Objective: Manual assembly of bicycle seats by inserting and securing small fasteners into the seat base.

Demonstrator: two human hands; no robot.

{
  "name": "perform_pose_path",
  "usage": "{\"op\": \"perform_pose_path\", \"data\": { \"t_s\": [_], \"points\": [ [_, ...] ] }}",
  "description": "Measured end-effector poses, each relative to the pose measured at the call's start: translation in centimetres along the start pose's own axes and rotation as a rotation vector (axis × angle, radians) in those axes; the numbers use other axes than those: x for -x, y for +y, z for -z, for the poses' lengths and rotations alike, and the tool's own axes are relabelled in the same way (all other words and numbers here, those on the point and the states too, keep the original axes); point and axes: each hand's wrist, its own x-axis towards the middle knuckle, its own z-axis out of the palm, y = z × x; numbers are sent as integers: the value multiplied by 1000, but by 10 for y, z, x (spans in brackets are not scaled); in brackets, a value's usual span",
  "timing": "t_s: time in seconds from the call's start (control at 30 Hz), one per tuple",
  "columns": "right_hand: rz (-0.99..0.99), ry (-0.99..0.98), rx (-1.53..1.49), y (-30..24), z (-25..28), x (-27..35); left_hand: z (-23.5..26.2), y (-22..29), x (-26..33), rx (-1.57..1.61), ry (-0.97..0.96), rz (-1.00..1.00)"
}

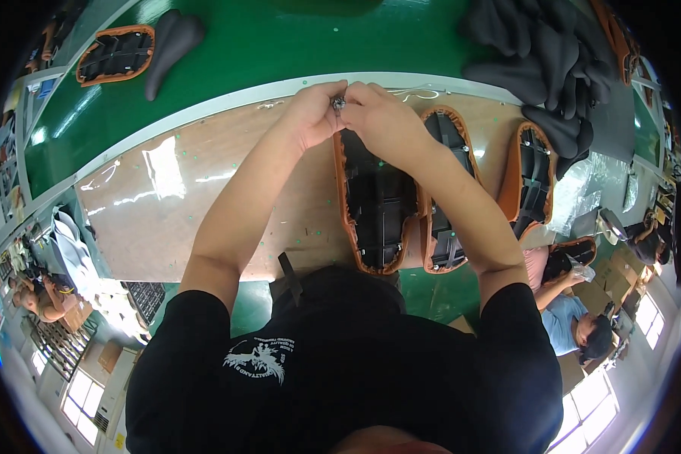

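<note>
My left hand point(311, 115) and my right hand point(380, 118) meet above the far end of a long seat pad with a black underside point(378, 200) and an orange-brown rim. Small shiny metal pieces point(339, 104), too small to name, show between the fingers. The left fingers curl closed around them, and the right fingertips pinch in at the same spot. My hands partly hide the pad's far end. Just right of it, partly behind my right forearm, lies a second pad point(446, 246) of the same kind, underside up.
A third pad point(533, 178) lies farther right on the wooden board point(204, 189). Dark grey covers point(541, 53) are heaped at the far right. Across the pale ledge, a smaller pad point(116, 55) and a dark cover point(172, 49) rest on the green surface. A person in blue point(571, 321) works at right.
</note>
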Motion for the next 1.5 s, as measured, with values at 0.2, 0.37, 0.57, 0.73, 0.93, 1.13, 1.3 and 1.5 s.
{"op": "perform_pose_path", "data": {
  "t_s": [0.2,0.37,0.57,0.73,0.93,1.13,1.3,1.5],
  "points": [
    [-87,41,-34,19,-26,-23,13,13,-32,-42,29,-33],
    [-203,271,-190,65,-29,-80,27,41,-41,141,212,-126],
    [-254,288,261,168,-42,-166,130,166,5,-316,587,-436],
    [-421,87,360,199,-59,-215,259,299,52,-880,1123,-450],
    [-515,-138,430,206,-63,-239,335,392,47,-1025,1448,-326],
    [-585,-153,415,202,-57,-251,405,407,33,-1158,1403,-60],
    [-402,41,137,156,-31,-271,445,387,127,-1547,1467,-145],
    [-611,358,-337,0,-13,-236,417,245,256,-1538,1418,-12]
  ]
}}
